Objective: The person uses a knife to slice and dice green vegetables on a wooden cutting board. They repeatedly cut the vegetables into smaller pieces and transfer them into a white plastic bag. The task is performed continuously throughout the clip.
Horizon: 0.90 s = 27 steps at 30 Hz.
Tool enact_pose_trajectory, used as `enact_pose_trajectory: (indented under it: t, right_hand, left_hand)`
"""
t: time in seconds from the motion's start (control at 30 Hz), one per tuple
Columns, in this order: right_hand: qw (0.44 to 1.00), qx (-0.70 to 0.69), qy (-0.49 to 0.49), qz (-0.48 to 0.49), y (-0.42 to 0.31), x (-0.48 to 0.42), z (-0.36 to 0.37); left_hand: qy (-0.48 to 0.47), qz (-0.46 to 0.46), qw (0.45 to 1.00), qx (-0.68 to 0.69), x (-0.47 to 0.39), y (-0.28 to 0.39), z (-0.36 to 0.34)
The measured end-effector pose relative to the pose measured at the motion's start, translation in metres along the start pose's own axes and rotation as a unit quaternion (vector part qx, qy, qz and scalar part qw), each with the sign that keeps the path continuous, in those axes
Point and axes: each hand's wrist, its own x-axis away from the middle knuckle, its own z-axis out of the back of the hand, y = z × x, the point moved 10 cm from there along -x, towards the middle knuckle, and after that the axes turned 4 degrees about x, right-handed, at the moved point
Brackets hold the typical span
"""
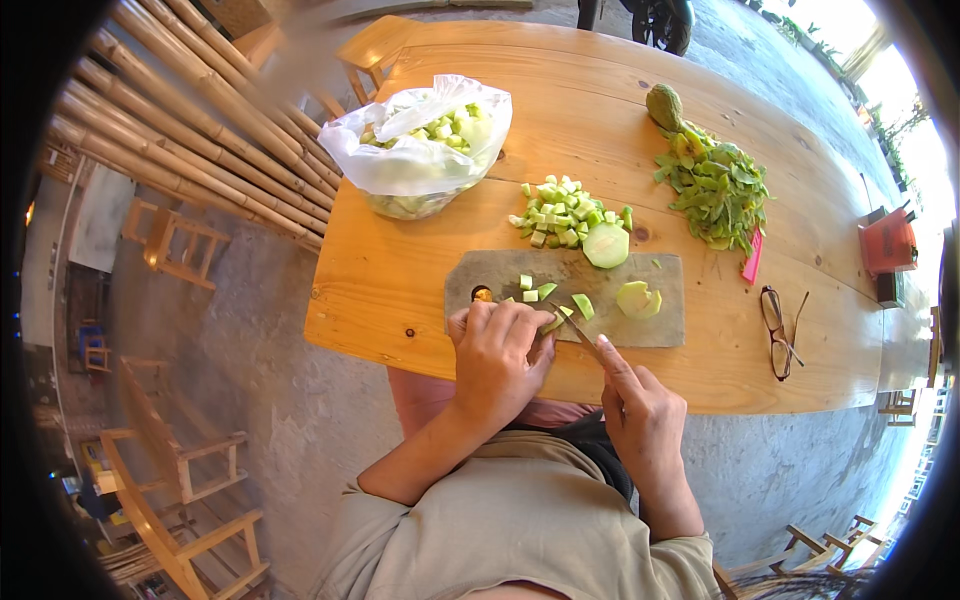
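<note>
My left hand (499, 352) rests at the near edge of a worn wooden cutting board (480, 270), its fingertips on a piece of pale green vegetable (553, 321). In my right hand (641, 405) is a knife (581, 334), index finger along its back, with the tip at that piece. Small cubes (530, 295), a green wedge (583, 306) and a partly cut pale slice (638, 300) lie on the board. Past its far edge is a heap of cubes (559, 210), and a round slice (606, 245) overlaps that edge.
A plastic bag of cubes (420, 161) stands at the table's (360, 300) far left. Green peelings (712, 187), a whole green vegetable (664, 107), a pink-handled tool (753, 257), eyeglasses (781, 332) and a red container (888, 240) are to the right. Bamboo poles (202, 142) run beside the table.
</note>
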Motion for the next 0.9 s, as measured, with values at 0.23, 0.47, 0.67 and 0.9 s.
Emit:
enact_pose_trajectory:
  t: [0.23,0.47,0.67,0.9]
  right_hand:
    - [0.999,0.016,-0.028,0.018,-0.001,-0.001,0.001]
    - [0.994,0.078,-0.070,0.035,-0.008,-0.003,-0.010]
    - [0.995,-0.034,-0.091,-0.035,0.009,-0.007,-0.008]
    - [0.998,-0.029,-0.057,-0.023,0.008,-0.008,0.004]
  left_hand:
    - [0.007,0.002,1.000,0.016,0.001,-0.002,0.000]
    - [0.006,0.008,0.999,0.031,0.002,-0.005,-0.002]
    - [0.013,0.022,0.999,0.029,0.005,-0.009,-0.001]
    - [0.029,0.050,0.998,0.013,0.010,-0.016,0.001]
